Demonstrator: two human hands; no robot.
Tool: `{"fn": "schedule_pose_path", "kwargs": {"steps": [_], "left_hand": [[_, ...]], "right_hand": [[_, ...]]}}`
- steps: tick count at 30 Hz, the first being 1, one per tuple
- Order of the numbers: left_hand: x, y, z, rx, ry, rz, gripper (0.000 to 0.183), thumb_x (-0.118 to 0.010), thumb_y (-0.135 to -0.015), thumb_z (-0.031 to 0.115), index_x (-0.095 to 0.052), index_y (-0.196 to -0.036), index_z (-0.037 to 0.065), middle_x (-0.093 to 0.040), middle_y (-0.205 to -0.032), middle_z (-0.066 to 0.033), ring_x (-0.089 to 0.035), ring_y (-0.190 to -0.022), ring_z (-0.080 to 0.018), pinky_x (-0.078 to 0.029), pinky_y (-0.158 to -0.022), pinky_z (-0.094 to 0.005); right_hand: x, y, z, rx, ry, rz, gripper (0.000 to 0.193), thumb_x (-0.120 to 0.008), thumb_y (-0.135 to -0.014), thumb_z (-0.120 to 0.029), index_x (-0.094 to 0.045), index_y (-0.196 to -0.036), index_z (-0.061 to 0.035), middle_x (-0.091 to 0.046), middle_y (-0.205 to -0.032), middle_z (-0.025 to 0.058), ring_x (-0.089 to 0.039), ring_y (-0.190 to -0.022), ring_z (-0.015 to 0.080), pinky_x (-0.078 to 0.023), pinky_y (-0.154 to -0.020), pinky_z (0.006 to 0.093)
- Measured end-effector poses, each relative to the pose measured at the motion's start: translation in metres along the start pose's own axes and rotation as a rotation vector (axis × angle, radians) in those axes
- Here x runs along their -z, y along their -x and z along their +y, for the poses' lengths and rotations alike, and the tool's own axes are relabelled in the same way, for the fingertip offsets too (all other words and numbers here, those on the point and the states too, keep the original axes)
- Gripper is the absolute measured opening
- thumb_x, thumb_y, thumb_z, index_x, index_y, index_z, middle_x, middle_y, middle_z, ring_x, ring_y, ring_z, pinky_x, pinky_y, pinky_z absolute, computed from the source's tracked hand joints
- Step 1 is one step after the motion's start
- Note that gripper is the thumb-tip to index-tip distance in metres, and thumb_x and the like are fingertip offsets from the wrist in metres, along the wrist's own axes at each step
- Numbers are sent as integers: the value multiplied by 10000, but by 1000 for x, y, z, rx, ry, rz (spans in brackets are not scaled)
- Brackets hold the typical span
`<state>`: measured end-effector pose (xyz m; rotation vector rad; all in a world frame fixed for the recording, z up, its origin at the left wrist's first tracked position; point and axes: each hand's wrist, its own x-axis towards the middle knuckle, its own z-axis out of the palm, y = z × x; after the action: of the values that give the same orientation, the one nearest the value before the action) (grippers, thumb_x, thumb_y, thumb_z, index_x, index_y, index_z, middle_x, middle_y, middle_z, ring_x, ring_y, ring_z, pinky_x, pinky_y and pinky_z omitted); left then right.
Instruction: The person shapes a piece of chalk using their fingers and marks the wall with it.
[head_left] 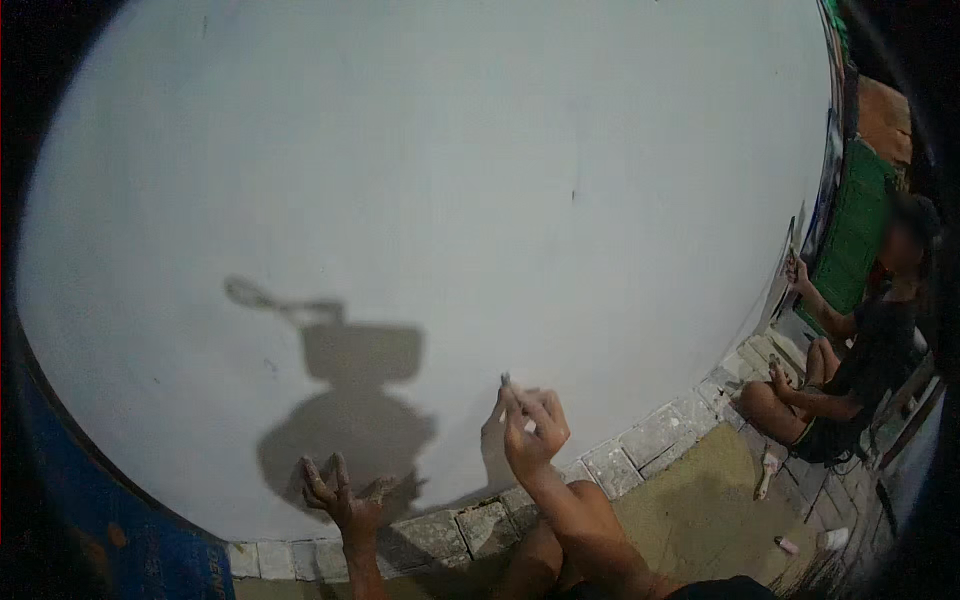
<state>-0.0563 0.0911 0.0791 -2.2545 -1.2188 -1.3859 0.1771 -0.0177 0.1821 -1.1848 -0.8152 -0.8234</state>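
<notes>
A large pale wall (480, 200) fills most of the view in front of me. My left hand (345, 498) is low at its left part, fingers spread and dusted with pale grey; it holds nothing, and I cannot tell whether the fingertips touch the surface. Further right, my right hand (537, 430) is raised at the wall with its fingers pinched around a small thin grey object (505, 379). Only the short tip of that object sticks up above the fingers, too little to name its kind. My shadow falls on the wall above my left hand.
Pale paving blocks (650, 437) edge the wall's foot, beside a tan ground sheet (700, 500). A co-worker (850, 370) sits at right, holding up a thin tool (793, 240). Near them lie a brush (767, 474) and a white container (833, 539). A blue panel (110, 510) is at left.
</notes>
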Motion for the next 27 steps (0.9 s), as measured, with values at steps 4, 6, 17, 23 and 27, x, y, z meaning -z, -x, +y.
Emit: {"fn": "schedule_pose_path", "kwargs": {"steps": [4,6,17,23,27], "left_hand": [[1,-2,-1,-27,-38,1,947,-752,-649,528,-297,-1420,219,-129,-1482,-194,-151,-1346,-396,-186,-1036,-594],[1,-3,-3,-36,-26,14,944,-727,-654,562,-303,-1419,207,-134,-1479,-194,-155,-1345,-397,-188,-1033,-594],[-4,-2,-9,-54,-20,44,853,-667,-709,608,-349,-1399,218,-127,-1480,-189,-111,-1348,-393,-147,-1014,-595],[14,-12,12,42,2,-32,842,-719,-708,525,-364,-1397,194,-143,-1484,-178,-162,-1337,-380,-116,-1036,-582],[43,-27,34,63,306,-10,589,-794,-668,313,-570,-1187,147,-319,-1379,-159,-276,-1250,-329,-266,-982,-545]], "right_hand": [[25,28,-2,-530,-225,-48,37,-657,-817,-8,-661,-834,24,-581,-739,26,-480,-628,86,-380,-548,236],[33,23,-9,-775,-435,-72,56,-646,-832,-28,-659,-845,25,-577,-748,24,-477,-636,84,-380,-567,230],[56,0,-54,-1258,-1478,-329,161,-565,-907,-126,-584,-998,6,-615,-862,68,-559,-759,115,-455,-694,229],[60,9,-72,-1376,-1487,-394,202,-619,-865,-183,-540,-971,-31,-520,-932,38,-455,-815,131,-405,-663,257],[63,22,-81,-1411,-1448,-464,187,-617,-866,-182,-545,-937,-24,-521,-885,42,-457,-787,134,-405,-664,261]]}}
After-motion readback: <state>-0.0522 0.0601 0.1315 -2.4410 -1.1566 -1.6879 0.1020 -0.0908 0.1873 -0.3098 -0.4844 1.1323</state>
